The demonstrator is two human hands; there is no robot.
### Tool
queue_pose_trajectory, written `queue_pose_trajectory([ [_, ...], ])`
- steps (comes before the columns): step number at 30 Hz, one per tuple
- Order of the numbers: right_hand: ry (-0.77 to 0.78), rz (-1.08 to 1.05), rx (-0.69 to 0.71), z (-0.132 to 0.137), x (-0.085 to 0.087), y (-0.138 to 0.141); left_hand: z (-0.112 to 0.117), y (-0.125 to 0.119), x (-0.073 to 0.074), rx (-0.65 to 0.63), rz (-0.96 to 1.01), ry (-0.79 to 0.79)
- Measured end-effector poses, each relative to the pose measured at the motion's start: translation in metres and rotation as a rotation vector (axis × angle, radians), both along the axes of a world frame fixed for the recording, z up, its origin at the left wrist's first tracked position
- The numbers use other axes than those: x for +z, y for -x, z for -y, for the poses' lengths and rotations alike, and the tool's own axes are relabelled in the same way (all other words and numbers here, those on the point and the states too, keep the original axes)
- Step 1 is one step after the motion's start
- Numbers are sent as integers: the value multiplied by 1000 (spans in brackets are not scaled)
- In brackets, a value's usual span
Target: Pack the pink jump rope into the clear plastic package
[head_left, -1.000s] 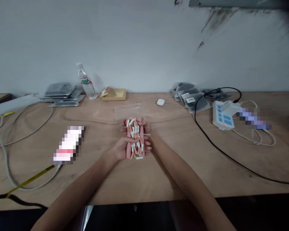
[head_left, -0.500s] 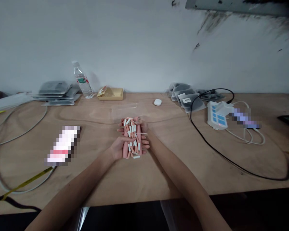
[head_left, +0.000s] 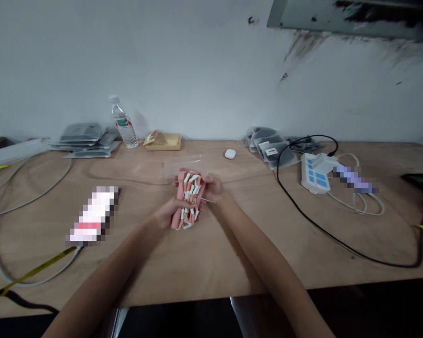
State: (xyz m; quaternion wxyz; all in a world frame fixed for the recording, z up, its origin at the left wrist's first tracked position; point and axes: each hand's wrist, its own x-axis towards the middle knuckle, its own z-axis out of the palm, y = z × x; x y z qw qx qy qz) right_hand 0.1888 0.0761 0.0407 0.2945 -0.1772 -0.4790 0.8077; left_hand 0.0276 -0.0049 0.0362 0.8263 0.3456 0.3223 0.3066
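Observation:
Both hands hold a soft pink bundle (head_left: 179,197) above the middle of the table. Its centre is packed with small white and peach-coloured sticks (head_left: 191,193), whose exact kind I cannot make out. My left hand (head_left: 169,211) grips the lower left side, the thumb laid across the sticks and the other fingers hidden beneath. On the upper right side, my right hand (head_left: 214,187) is closed round the bundle's edge. A thin pale cord or strip (head_left: 207,200) sticks out to the right, below my right hand. Behind the bundle, a clear plastic bag (head_left: 183,164) lies flat.
A phone (head_left: 94,213) lies left on the wooden table (head_left: 183,267). At the back stand a water bottle (head_left: 124,124), a yellow box (head_left: 164,142), a white case (head_left: 230,154) and grey packets (head_left: 273,148). A power strip (head_left: 313,173) with cables occupies the right.
The bundle has shifted slightly left and tilted, its top leaning right. My right hand's fingers, earlier seen beneath its lower right edge, now grip its upper right side. The view has tipped a little.

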Motion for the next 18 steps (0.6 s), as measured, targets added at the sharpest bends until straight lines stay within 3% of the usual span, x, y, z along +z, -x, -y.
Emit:
queue_pose_trajectory([
  [3, -75, -40, -187, 3, 6, -12, -1, 8, 8, 178, -403, -332],
  [6, -200, 87, -368, 12, 4, -31, 0, 11, 13, 346, -731, -664],
  [9, -402, 246, -459, 27, -6, -49, 3, 6, 11, 391, -923, -746],
  [14, -585, 434, -462, 50, -27, -66, 8, -8, 1, 286, -1118, -871],
  [18, -794, 582, -460, 55, -30, -71, 8, -10, -6, 264, -1147, -936],
])
